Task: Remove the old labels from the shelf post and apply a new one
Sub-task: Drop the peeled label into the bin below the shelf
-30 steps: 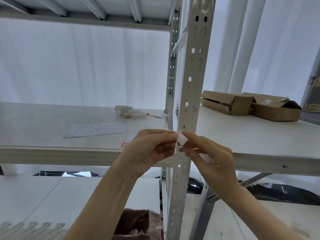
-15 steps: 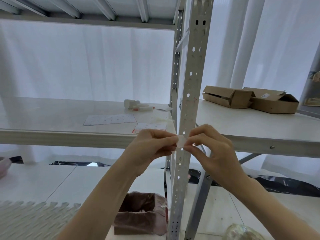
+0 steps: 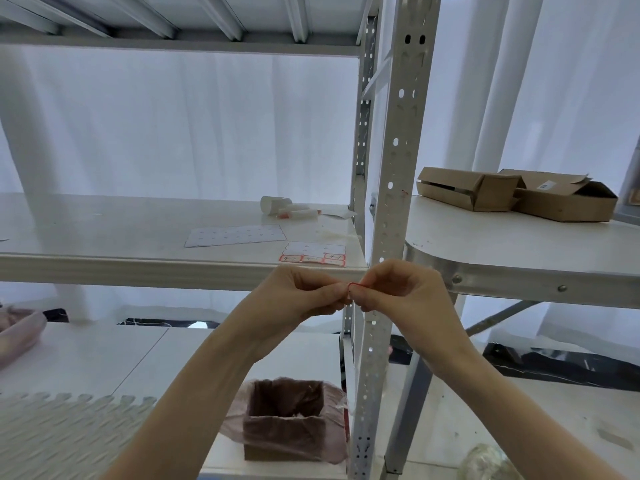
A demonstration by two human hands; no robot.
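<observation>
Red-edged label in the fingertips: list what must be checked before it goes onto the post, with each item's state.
1. Grip: left hand and right hand both pinch the small red-edged label: ok.
2. Backing peeled off: fingers hide it: cannot tell.
3. Perforated grey metal shelf post directly behind the hands: ok.
4. Old labels gone: the post's face above the hands looks bare except a small red speck; the part behind the hands is hidden: cannot tell.
5. Spare labels: red-bordered label sheet lies at the white shelf's edge: ok.
6. Waste: plastic-lined cardboard box stands open below: ok.
</observation>
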